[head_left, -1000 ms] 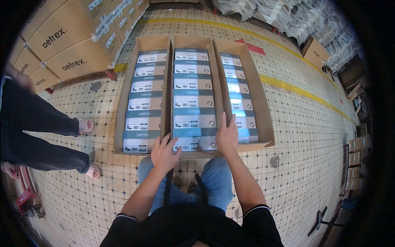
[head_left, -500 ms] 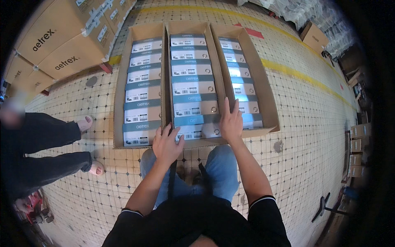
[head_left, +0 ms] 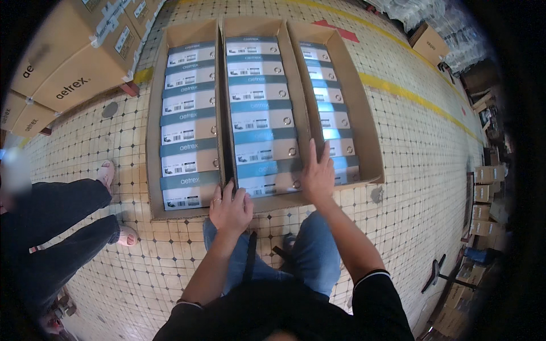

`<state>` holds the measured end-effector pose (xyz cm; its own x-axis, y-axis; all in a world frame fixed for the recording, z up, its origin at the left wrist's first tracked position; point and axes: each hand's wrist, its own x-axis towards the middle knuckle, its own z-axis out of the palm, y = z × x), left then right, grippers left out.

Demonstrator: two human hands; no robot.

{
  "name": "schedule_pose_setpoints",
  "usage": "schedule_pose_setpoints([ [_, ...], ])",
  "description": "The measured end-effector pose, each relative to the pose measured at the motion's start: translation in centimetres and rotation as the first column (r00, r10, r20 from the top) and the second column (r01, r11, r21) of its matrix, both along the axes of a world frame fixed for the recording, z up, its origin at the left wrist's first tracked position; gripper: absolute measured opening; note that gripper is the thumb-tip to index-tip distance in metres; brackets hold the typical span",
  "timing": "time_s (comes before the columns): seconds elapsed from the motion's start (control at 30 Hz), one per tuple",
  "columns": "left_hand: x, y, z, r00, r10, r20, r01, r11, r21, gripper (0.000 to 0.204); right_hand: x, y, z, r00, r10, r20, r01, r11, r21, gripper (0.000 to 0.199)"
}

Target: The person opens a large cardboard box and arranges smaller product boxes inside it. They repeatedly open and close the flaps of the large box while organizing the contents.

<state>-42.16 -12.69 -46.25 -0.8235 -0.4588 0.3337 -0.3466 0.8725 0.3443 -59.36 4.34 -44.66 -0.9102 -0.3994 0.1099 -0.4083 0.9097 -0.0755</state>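
Observation:
Three long, open cardboard cartons stand side by side on the floor in front of me: a left carton [head_left: 153, 142], a middle carton [head_left: 291, 74] and a right carton [head_left: 364, 133]. Each holds a row of shoe boxes [head_left: 259, 120] with white fronts and blue-grey lids. My left hand [head_left: 230, 211] grips the middle carton's near left corner, its fingertips hooked over the edge beside the left carton. Over the wall between the middle and right cartons, my right hand [head_left: 318, 176] is clasped with two fingers reaching forward; its thumb is hidden.
Large sealed cartons [head_left: 79, 74] are stacked at the far left. Another person [head_left: 62, 210] in dark trousers and pink slippers stands on the left. Yellow tape [head_left: 398, 91] crosses the tiled floor. Small cartons [head_left: 482, 193] and a black-legged stand [head_left: 438, 275] line the right side.
The cartons have shifted a little toward me over the floor tiles, with both hands staying on them. My view has turned slightly, and one of my feet now shows between my legs.

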Motion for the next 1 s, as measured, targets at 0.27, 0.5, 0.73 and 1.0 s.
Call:
schedule_pose_setpoints([
  [0.27, -0.5, -0.3, -1.4, 0.998, 0.003, -0.066, -0.007, 0.998, -0.064, 0.014, -0.6, 0.5, -0.8, 1.0, 0.025, -0.015, -0.026, 0.996, -0.09, 0.072],
  [0.5, -0.7, 1.9, 0.4, 0.986, 0.146, -0.078, -0.152, 0.985, -0.081, 0.014, -1.8, 3.6, 0.1, 0.948, 0.3, 0.106, -0.257, 0.917, -0.305, 0.077],
  [0.73, -4.5, 20.3, 2.3, 0.941, 0.26, -0.217, -0.206, 0.948, 0.242, 0.018, -7.6, 14.9, 4.3, 0.758, 0.635, 0.146, -0.472, 0.69, -0.548, 0.058],
  [1.0, -10.0, 26.1, 4.4, 0.991, 0.024, 0.13, -0.051, 0.977, 0.209, 0.058, -9.8, 28.8, 4.3, 0.914, 0.4, 0.062, -0.361, 0.876, -0.32, 0.053],
])
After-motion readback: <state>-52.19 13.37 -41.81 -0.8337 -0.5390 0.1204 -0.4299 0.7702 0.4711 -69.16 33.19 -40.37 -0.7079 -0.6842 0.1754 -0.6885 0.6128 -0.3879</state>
